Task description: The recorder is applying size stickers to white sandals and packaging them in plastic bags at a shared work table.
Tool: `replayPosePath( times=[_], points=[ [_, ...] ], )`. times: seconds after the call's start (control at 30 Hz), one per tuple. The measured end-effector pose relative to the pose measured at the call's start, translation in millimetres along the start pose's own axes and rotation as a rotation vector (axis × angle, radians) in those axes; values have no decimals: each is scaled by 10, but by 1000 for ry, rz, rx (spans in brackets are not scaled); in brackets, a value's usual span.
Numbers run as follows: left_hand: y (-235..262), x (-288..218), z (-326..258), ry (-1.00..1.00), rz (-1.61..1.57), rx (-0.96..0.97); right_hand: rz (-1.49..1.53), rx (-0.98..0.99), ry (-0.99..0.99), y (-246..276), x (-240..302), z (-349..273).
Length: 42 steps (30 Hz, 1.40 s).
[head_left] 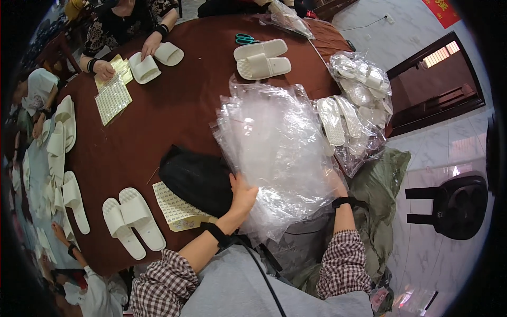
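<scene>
Between my hands is a loose stack of clear plastic bags [280, 142], shiny and crinkled, over the table's near edge. My left hand [243, 194] is closed on the stack's lower left edge, thumb up. At the right edge, my right hand [335, 182] grips the bags too; its fingers are partly hidden by the plastic. Left of the stack lies a black cloth item [193, 177], beside my left hand. A sheet of small printed stickers [174, 205] sticks out from under it. Farther left rests a pair of white slippers [134, 219].
Bagged white slippers [364, 100] are heaped at the table's right edge. Another pair [262, 59] lies beyond the bags, near teal-handled scissors [245, 38]. Across the brown table [153, 113], a person's hand [152, 43] touches a slipper. More slippers [64, 124] line the left edge.
</scene>
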<state>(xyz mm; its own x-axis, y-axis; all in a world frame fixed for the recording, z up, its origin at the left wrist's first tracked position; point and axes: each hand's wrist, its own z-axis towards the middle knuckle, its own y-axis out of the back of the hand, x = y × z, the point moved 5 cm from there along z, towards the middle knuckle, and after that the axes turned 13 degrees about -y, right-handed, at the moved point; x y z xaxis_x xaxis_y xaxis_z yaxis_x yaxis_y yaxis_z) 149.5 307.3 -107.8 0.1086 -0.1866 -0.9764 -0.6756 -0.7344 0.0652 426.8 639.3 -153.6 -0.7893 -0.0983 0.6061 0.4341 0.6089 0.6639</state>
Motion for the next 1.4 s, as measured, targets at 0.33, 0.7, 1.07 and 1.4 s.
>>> replayPosePath(
  times=[0.33, 0.7, 1.07, 1.4],
  points=[
    [-126, 151, 145, 136, 2, 40, 249, 116, -181, -24, 311, -247],
    [-478, 120, -25, 358, -192, 120, 418, 135, -260, -328, 507, -464],
    [33, -1090, -203, -163, -869, 280, 381, 177, -168, -56, 1700, -1460],
    [2438, -1327, -261, -507, -405, 149, 270, 547, 171, -1423, 4209, -2043]
  ],
)
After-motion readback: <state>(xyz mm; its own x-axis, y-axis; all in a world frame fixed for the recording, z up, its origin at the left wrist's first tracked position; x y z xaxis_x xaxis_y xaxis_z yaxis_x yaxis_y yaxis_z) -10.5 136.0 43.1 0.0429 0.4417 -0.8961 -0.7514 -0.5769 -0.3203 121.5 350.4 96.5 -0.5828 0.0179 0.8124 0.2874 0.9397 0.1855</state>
